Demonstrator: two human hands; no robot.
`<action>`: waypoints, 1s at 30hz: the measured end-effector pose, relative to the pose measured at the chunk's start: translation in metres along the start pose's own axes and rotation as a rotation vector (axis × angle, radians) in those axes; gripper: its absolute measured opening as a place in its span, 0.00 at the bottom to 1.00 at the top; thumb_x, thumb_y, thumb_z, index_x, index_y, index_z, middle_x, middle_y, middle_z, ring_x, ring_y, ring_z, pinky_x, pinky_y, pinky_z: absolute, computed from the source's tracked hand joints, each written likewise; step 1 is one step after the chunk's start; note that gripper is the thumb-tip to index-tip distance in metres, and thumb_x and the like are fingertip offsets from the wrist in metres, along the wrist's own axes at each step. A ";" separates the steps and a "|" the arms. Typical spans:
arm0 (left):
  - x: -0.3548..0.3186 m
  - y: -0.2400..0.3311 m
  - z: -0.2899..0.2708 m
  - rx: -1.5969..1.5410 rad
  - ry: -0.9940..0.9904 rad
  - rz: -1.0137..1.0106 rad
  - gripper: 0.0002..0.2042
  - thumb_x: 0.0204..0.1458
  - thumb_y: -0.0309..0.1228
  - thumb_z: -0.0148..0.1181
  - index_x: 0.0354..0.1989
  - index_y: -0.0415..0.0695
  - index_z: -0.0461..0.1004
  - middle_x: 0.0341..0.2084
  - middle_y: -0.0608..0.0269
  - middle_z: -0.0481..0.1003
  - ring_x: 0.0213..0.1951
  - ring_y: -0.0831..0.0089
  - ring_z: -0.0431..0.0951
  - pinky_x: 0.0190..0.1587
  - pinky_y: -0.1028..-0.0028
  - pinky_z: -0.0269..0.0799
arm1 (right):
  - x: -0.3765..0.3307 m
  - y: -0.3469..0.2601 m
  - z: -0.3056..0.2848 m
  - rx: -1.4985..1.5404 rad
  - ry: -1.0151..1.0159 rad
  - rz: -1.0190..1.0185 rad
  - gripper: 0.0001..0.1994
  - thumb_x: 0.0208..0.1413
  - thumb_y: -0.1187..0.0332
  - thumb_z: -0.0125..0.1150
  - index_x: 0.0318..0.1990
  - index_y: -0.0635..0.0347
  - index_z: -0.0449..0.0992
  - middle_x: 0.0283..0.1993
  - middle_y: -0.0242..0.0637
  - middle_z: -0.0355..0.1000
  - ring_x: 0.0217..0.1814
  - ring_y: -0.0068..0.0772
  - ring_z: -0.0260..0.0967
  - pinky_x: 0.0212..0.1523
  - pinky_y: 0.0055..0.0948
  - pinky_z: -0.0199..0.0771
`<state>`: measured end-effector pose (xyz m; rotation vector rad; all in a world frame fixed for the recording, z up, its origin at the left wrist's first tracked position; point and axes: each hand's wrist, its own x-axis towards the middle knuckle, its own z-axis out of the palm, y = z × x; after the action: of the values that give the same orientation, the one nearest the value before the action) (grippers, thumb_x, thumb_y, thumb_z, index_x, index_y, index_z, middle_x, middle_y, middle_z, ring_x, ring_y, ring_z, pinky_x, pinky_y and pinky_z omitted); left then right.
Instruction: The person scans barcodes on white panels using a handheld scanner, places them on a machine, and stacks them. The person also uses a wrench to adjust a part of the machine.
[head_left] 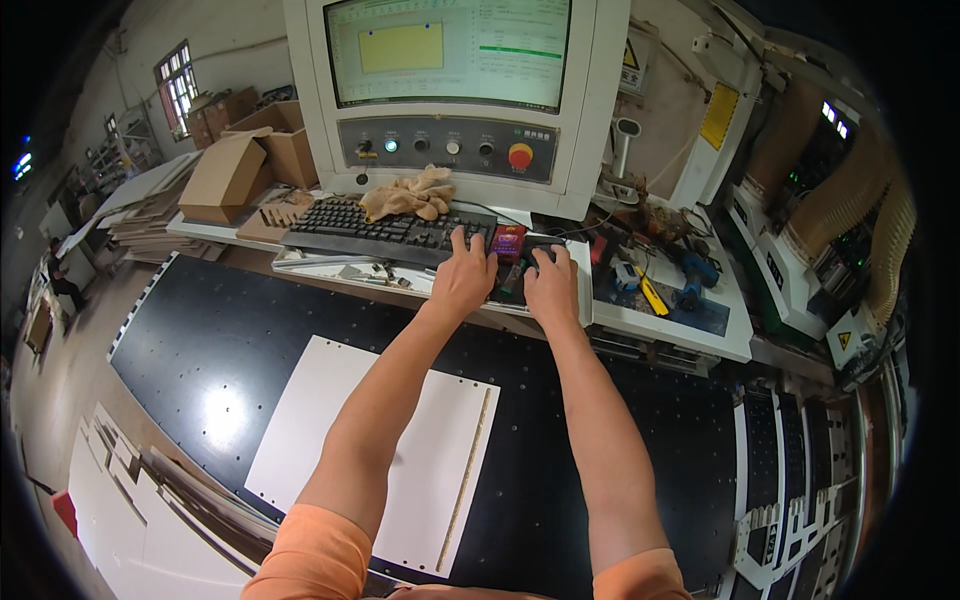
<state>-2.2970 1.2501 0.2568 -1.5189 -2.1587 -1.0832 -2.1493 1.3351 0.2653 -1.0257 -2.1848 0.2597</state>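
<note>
Below the monitor [447,52], I rest my left hand [463,278] with fingers spread on the keyboard's [385,228] right end; my right hand [551,285] cups the mouse, just right of the keyboard, whose long axis runs left-right.

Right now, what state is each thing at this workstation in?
Left hand: open, fingers on the keyboard.
Right hand: resting on a dark mouse.
Screen: lit.
Green button: glowing.
Work gloves: lying crumpled on the keyboard.
Cardboard box: flaps open.
White panel: lying flat on the black table.
</note>
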 end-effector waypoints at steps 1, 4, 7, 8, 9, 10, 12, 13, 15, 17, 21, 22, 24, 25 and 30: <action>0.000 0.000 -0.001 0.001 0.005 -0.002 0.19 0.63 0.40 0.54 0.54 0.37 0.66 0.59 0.27 0.61 0.35 0.33 0.79 0.36 0.49 0.79 | -0.001 0.000 0.000 -0.015 0.024 0.005 0.20 0.61 0.66 0.61 0.60 0.58 0.75 0.66 0.48 0.62 0.66 0.53 0.61 0.65 0.47 0.66; 0.004 0.009 -0.008 0.050 -0.034 0.000 0.19 0.63 0.41 0.54 0.51 0.37 0.69 0.60 0.26 0.60 0.34 0.33 0.79 0.38 0.50 0.80 | -0.001 -0.004 -0.004 0.023 0.203 -0.095 0.22 0.60 0.64 0.63 0.60 0.60 0.73 0.64 0.48 0.64 0.65 0.54 0.62 0.65 0.48 0.64; 0.014 0.022 -0.027 0.186 -0.165 0.023 0.19 0.63 0.44 0.54 0.44 0.37 0.74 0.59 0.24 0.60 0.32 0.33 0.79 0.38 0.50 0.80 | -0.002 -0.004 -0.015 0.149 0.409 -0.283 0.22 0.59 0.64 0.64 0.58 0.63 0.71 0.62 0.49 0.65 0.63 0.54 0.62 0.63 0.49 0.63; 0.012 0.028 -0.035 0.181 -0.123 0.042 0.17 0.63 0.43 0.54 0.43 0.38 0.73 0.56 0.28 0.63 0.34 0.33 0.79 0.38 0.50 0.80 | -0.006 -0.002 -0.020 0.207 0.442 -0.320 0.22 0.58 0.64 0.64 0.57 0.64 0.70 0.61 0.49 0.65 0.63 0.54 0.62 0.63 0.49 0.63; 0.007 0.031 -0.047 0.161 -0.031 0.068 0.17 0.62 0.43 0.55 0.42 0.39 0.73 0.54 0.32 0.66 0.36 0.35 0.79 0.40 0.51 0.79 | -0.014 0.001 -0.024 0.245 0.500 -0.367 0.22 0.56 0.66 0.66 0.57 0.65 0.70 0.60 0.49 0.66 0.63 0.54 0.62 0.63 0.48 0.63; -0.005 0.033 -0.060 0.143 0.032 0.085 0.17 0.62 0.44 0.56 0.41 0.40 0.73 0.51 0.36 0.69 0.39 0.37 0.79 0.41 0.52 0.78 | -0.026 0.005 -0.029 0.255 0.522 -0.401 0.22 0.56 0.69 0.66 0.57 0.64 0.70 0.60 0.49 0.66 0.64 0.54 0.62 0.62 0.48 0.64; -0.051 0.021 -0.097 0.090 0.114 0.088 0.17 0.60 0.44 0.58 0.40 0.41 0.73 0.44 0.43 0.74 0.42 0.42 0.78 0.44 0.55 0.76 | -0.074 0.019 -0.036 0.316 0.447 -0.444 0.22 0.56 0.71 0.66 0.57 0.64 0.70 0.60 0.49 0.67 0.63 0.54 0.62 0.61 0.48 0.65; -0.088 0.011 -0.118 0.135 0.008 -0.028 0.17 0.60 0.45 0.59 0.41 0.40 0.73 0.41 0.46 0.75 0.42 0.44 0.78 0.44 0.57 0.75 | -0.109 0.026 -0.038 0.356 0.376 -0.450 0.22 0.55 0.71 0.65 0.57 0.63 0.70 0.59 0.50 0.68 0.62 0.55 0.64 0.61 0.47 0.65; -0.168 -0.011 -0.158 0.254 -0.074 -0.207 0.20 0.58 0.47 0.62 0.39 0.38 0.73 0.37 0.47 0.76 0.39 0.45 0.79 0.41 0.56 0.75 | -0.192 0.033 -0.037 0.395 0.107 -0.403 0.24 0.53 0.71 0.67 0.59 0.62 0.71 0.59 0.48 0.68 0.56 0.52 0.69 0.57 0.44 0.68; -0.246 -0.022 -0.183 0.396 -0.237 -0.465 0.26 0.54 0.52 0.65 0.36 0.35 0.72 0.33 0.45 0.76 0.35 0.45 0.79 0.39 0.54 0.75 | -0.274 0.033 -0.038 0.408 -0.202 -0.375 0.28 0.49 0.68 0.71 0.60 0.60 0.72 0.63 0.45 0.65 0.48 0.45 0.71 0.54 0.43 0.68; -0.319 -0.041 -0.186 0.416 -0.480 -0.734 0.36 0.44 0.61 0.71 0.35 0.33 0.72 0.30 0.42 0.77 0.35 0.47 0.80 0.41 0.57 0.76 | -0.382 -0.001 -0.042 0.332 -0.563 -0.501 0.35 0.50 0.50 0.72 0.65 0.52 0.71 0.74 0.49 0.54 0.71 0.65 0.54 0.68 0.58 0.56; -0.324 -0.045 -0.179 0.418 -0.461 -0.756 0.33 0.45 0.57 0.71 0.35 0.33 0.71 0.31 0.41 0.78 0.36 0.47 0.80 0.42 0.58 0.76 | -0.399 -0.012 -0.043 0.345 -0.662 -0.510 0.36 0.50 0.46 0.70 0.65 0.50 0.71 0.76 0.50 0.49 0.73 0.76 0.46 0.69 0.65 0.51; -0.322 -0.055 -0.163 0.395 -0.388 -0.806 0.25 0.48 0.47 0.69 0.35 0.32 0.73 0.32 0.42 0.79 0.37 0.47 0.81 0.44 0.58 0.76 | -0.415 -0.028 -0.042 0.278 -0.705 -0.514 0.36 0.51 0.45 0.70 0.66 0.51 0.71 0.78 0.50 0.46 0.74 0.81 0.39 0.70 0.69 0.48; -0.319 -0.062 -0.160 0.424 -0.390 -0.785 0.23 0.47 0.45 0.68 0.35 0.32 0.75 0.32 0.41 0.80 0.38 0.48 0.81 0.44 0.58 0.77 | -0.419 -0.033 -0.042 0.295 -0.684 -0.522 0.37 0.51 0.44 0.69 0.66 0.51 0.71 0.78 0.50 0.46 0.74 0.82 0.39 0.69 0.69 0.48; -0.310 -0.077 -0.163 0.390 -0.539 -0.902 0.17 0.43 0.38 0.65 0.34 0.34 0.81 0.36 0.41 0.81 0.40 0.51 0.83 0.44 0.60 0.79 | -0.419 -0.039 -0.037 0.277 -0.697 -0.583 0.40 0.50 0.41 0.69 0.66 0.53 0.69 0.78 0.52 0.45 0.73 0.85 0.39 0.69 0.70 0.48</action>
<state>-2.2707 0.9099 0.1464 -0.6718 -3.3208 -0.3670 -1.9624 0.9966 0.0965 -0.1038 -2.8373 0.6954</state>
